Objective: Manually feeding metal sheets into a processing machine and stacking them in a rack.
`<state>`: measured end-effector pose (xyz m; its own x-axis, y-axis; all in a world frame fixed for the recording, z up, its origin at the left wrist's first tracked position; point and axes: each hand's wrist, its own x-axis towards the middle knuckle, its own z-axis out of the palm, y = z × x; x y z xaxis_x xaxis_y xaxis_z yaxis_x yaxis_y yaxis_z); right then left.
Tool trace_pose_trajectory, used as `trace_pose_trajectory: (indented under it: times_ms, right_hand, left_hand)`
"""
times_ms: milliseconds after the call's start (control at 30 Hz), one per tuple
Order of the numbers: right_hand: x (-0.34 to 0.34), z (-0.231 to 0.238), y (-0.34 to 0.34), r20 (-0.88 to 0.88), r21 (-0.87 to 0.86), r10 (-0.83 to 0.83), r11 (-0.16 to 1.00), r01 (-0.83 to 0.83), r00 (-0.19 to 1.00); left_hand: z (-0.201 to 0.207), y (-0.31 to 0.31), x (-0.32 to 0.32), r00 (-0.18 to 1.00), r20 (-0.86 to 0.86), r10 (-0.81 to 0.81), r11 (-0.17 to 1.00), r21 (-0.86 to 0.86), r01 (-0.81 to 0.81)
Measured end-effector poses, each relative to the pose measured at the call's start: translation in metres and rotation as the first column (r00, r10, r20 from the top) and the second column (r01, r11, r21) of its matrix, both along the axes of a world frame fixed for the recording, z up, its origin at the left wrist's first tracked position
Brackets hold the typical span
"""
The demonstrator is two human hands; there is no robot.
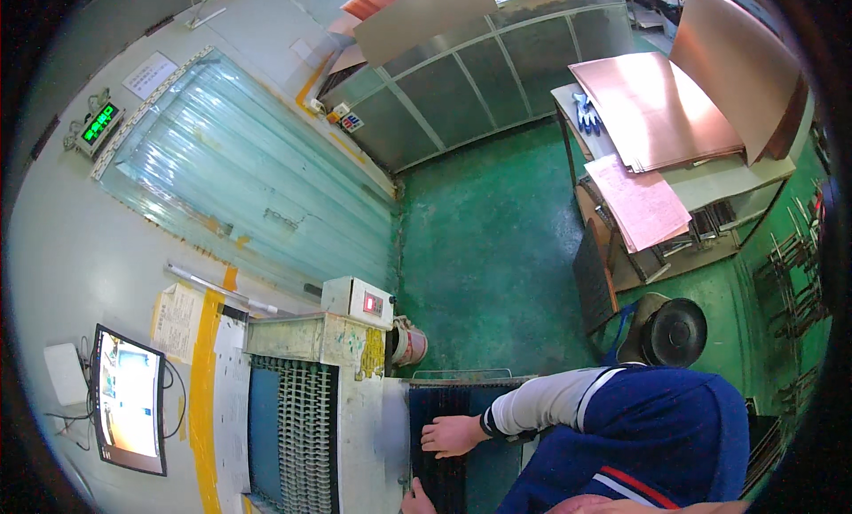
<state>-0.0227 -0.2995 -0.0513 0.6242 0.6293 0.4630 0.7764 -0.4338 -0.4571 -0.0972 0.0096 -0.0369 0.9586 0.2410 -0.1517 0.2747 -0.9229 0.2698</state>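
My right hand (451,436) lies palm down on a dark, finely striped surface (439,474), fingers stretched toward the pale machine housing. Its forearm, in a grey-white sleeve, reaches across from the right. At the bottom edge my left hand (417,499) shows only in part, with its thumb out beside the near left corner of that surface. Its other fingers are mostly cut off by the frame. No object is visible in either hand. To the right of the stripes is a dark blue-grey strip (493,461). A thin metal rail (463,372) borders the far side.
Left of the housing (359,425), rows of rollers (306,425) run beside a blue panel. A control box (358,301) and a bucket (409,343) stand beyond. A monitor (130,399) hangs left. Copper-coloured sheets (657,106) cover a table near a black round stool (674,331).
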Motion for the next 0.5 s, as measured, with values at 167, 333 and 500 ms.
trace_pose_trajectory:
  times_ms: [167, 333, 500]
  right_hand:
    - [0.001, -0.003, 0.003, 0.029, 0.016, -0.008, 1.000, 0.007, 1.000]
    - [0.001, -0.006, 0.003, 0.048, 0.016, -0.022, 1.000, 0.021, 0.999]
    - [0.000, -0.004, -0.002, 0.002, -0.008, -0.014, 1.000, 0.014, 1.000]
  left_hand:
    - [0.002, -0.003, 0.000, 1.000, 0.025, -0.002, 0.999, 0.042, 0.001]
    - [0.025, -0.022, -0.004, 1.000, -0.026, 0.017, 1.000, -0.015, -0.018]
    - [0.036, -0.035, -0.006, 0.998, -0.037, 0.056, 0.990, -0.128, -0.061]
